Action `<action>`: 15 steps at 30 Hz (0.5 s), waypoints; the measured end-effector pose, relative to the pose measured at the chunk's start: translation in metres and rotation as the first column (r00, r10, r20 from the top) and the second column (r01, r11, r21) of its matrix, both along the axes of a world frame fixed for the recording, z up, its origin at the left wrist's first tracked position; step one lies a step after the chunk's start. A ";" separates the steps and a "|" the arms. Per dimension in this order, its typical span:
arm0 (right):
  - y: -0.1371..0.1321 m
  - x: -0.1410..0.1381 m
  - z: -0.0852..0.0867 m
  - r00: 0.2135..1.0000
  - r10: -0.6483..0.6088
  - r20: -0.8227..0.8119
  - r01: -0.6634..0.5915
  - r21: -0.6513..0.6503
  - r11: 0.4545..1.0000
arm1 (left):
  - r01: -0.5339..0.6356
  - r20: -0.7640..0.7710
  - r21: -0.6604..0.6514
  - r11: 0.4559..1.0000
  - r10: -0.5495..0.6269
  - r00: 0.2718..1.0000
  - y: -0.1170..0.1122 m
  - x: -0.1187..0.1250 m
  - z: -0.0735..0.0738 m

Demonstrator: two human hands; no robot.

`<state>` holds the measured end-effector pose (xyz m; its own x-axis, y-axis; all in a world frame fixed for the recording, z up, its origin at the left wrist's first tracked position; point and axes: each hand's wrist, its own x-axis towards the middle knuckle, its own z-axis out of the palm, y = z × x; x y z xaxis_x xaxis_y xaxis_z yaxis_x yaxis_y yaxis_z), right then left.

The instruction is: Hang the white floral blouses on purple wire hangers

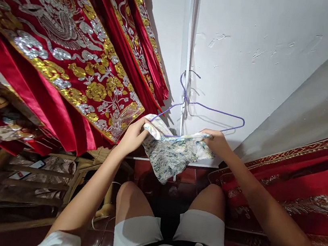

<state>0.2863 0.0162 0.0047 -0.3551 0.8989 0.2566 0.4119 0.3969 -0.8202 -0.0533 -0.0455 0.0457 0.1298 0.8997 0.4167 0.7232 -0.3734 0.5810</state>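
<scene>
A purple wire hanger (217,111) hangs by its hook in front of the white wall. Its lower bar runs along the top of a floral-patterned piece of clothing (168,156) in white, green and grey, whose exact kind I cannot make out. My left hand (134,134) is closed on the cloth's upper left edge, close to the hanger's sloping left arm. At the upper right corner, my right hand (216,142) pinches the same cloth beneath the hanger's right end. The fabric sags to a point between the two hands.
Red embroidered hangings (98,69) with gold and silver sequins fill the left side. A phone (27,170) lies on a wooden slatted rack (36,184) at lower left. More red embroidered cloth (311,180) is on the right. A narrow vertical strip (191,29) runs down the wall (255,38).
</scene>
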 end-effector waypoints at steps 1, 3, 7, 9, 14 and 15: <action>-0.006 0.001 0.002 0.999 0.035 0.000 -0.035 0.009 0.999 | 0.021 0.049 0.017 1.000 -0.022 0.999 0.004 0.004 0.003; -0.014 0.006 0.010 0.999 0.036 0.007 -0.036 0.051 0.998 | 0.067 0.114 0.019 0.998 -0.069 0.991 0.012 0.009 0.008; -0.005 0.033 0.029 0.961 -0.267 -0.077 0.275 0.128 0.953 | 0.200 0.276 -0.143 0.969 -0.155 0.949 0.023 0.006 0.019; 0.012 0.049 0.036 0.931 -0.356 -0.077 0.363 0.129 0.923 | 0.280 0.422 -0.235 0.931 -0.161 0.892 0.024 0.005 0.025; 0.043 0.069 0.042 0.967 -0.250 0.058 0.242 0.114 0.963 | 0.397 0.690 -0.325 0.859 -0.072 0.721 0.028 0.011 0.027; 0.044 0.070 0.043 0.964 -0.261 0.041 0.255 0.121 0.959 | 0.404 0.728 -0.330 0.853 -0.043 0.685 0.029 0.012 0.024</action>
<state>0.3562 0.0603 0.0478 -0.1316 0.9282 0.3482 0.5569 0.3598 -0.7486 -0.0410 -0.0160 0.0696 0.2001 0.9786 0.0476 -0.0084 -0.0469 0.9989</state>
